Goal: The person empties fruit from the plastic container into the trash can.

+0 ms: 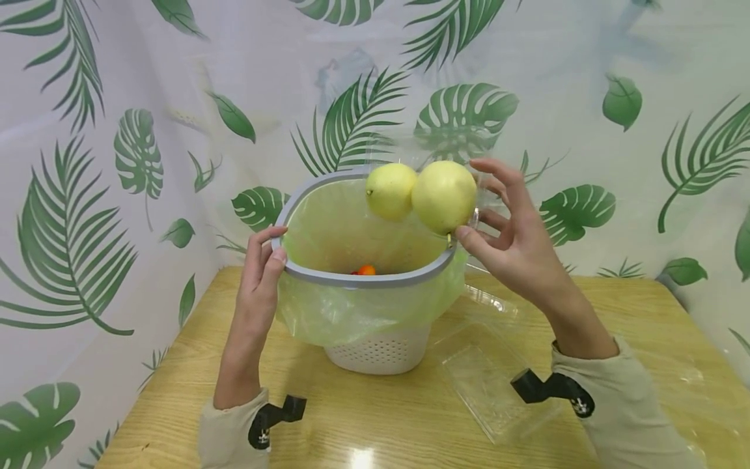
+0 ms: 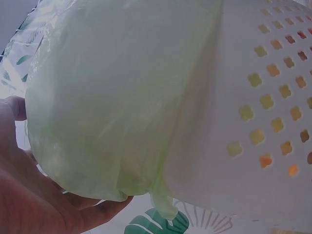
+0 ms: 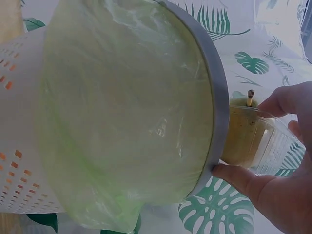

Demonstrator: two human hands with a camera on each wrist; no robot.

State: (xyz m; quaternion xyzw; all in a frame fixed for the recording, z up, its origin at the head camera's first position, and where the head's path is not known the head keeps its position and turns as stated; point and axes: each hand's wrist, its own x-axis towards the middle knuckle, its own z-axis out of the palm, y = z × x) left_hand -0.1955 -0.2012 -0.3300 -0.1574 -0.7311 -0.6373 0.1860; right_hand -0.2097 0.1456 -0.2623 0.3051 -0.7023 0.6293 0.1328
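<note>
A white perforated bin (image 1: pixel 375 355) with a grey rim (image 1: pixel 363 281) stands upright on the table, lined with a thin green plastic bag (image 1: pixel 363 312) folded over its outside. My left hand (image 1: pixel 260 267) grips the rim at the left; the left wrist view shows its fingers around the bag-covered side. With my right hand (image 1: pixel 521 254) I hold a clear plastic box (image 3: pixel 268 151) at the rim's right side. Two yellow pears, a smaller one (image 1: pixel 391 190) and a larger one (image 1: pixel 444 197), are at the box, over the bin's opening. Inside the bin, something orange-red (image 1: pixel 366 270) shows.
A clear plastic tray (image 1: pixel 480 384) lies on the wooden table (image 1: pixel 363 417) to the right of the bin. Another clear plastic piece (image 1: pixel 492 299) lies behind it. A leaf-patterned sheet (image 1: pixel 176 163) hangs behind and beside the table.
</note>
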